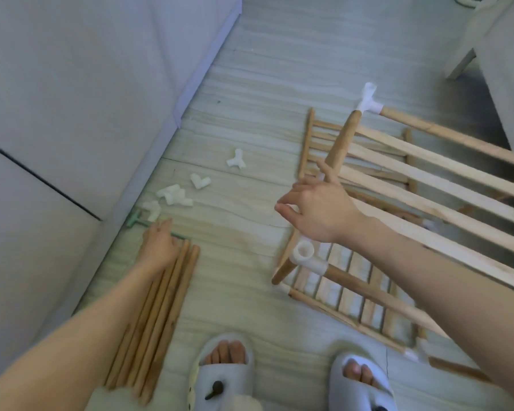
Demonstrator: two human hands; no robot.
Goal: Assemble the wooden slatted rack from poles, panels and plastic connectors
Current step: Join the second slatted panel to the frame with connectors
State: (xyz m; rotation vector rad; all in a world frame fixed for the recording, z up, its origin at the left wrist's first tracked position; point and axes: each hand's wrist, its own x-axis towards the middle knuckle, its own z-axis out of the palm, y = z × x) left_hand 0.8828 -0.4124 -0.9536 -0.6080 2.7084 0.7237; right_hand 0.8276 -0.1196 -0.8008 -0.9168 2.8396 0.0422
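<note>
Under the left hand (158, 250) lie loose poles (158, 307), fingers curled over their far ends — light, stiff, best gripped mid-length. Beyond the fingertips sit white connectors (172, 194). Rightward, the right hand (315, 209) hovers with fingers loosely spread, holding nothing, just short of the half-built rack (398, 179) — awkward, joints likely loose.

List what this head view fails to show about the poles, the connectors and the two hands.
- Pole bundle: count unclear; left forearm covers the near ends.
- Left hand: fingertips on the pole ends, grip hidden under the palm.
- Loose connectors: blurred, overlapping; number unclear.
- Right hand: motion-blurred near the upright pole; contact uncertain.
- Rack: cut off by the right edge.
</note>
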